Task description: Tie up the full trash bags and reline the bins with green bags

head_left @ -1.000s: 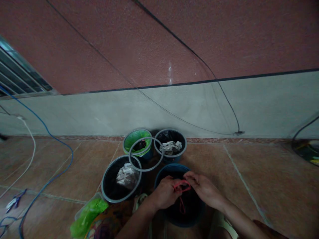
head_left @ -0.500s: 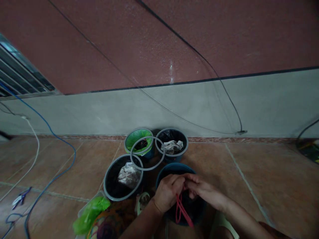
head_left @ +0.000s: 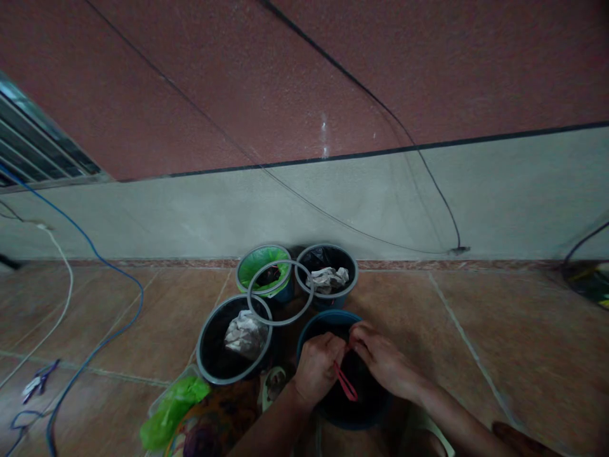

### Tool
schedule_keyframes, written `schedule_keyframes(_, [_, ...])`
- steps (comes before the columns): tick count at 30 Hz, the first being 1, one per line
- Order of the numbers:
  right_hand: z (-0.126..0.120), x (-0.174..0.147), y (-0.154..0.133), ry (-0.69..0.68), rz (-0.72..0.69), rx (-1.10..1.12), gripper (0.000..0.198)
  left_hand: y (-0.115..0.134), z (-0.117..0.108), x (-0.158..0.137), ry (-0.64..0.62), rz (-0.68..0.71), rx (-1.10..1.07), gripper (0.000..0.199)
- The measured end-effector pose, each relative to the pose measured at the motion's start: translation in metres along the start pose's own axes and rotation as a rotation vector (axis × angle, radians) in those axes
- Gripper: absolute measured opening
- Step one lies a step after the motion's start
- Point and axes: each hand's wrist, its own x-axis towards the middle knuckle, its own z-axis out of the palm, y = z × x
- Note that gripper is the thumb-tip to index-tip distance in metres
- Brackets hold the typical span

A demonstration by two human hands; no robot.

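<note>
My left hand (head_left: 320,365) is closed on a red string (head_left: 346,383), and a loop of it hangs down below the fingers. Close by on the right, my right hand (head_left: 375,355) also has its fingers pinched, with a bit of the red string between the two hands. Both are above the mouth of a dark blue bin (head_left: 328,315), whose inside looks black. What the string is fixed to is hidden by shadow and by my fingers.
Behind stand a bin with a green liner (head_left: 257,257) and a black-lined bin (head_left: 354,270); a grey ring (head_left: 280,323) rests across them. Left is a bin with crumpled paper (head_left: 245,333). Also there: green plastic bag (head_left: 176,409), scissors (head_left: 40,381), blue cable (head_left: 107,339), wall (head_left: 190,216).
My hands have moved apart a little, the right one going right and up. The red loop hanging from the left hand looks shorter.
</note>
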Motion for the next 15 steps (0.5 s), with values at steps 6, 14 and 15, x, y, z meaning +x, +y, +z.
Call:
schedule_keyframes(6, [-0.003,0.0,0.003,-0.022,0.034,0.03,0.036,-0.001,0.0,-0.001,-0.038,-0.117,-0.128,0.026])
schedule_keyframes(14, [-0.019,0.006,0.028,0.022,0.32,0.241,0.049,-0.013,0.001,0.003,-0.062,-0.469,-0.326,0.022])
schedule_keyframes(15, [-0.018,0.006,0.031,0.017,0.359,0.237,0.048,-0.015,0.003,0.003,-0.078,-0.558,-0.422,0.024])
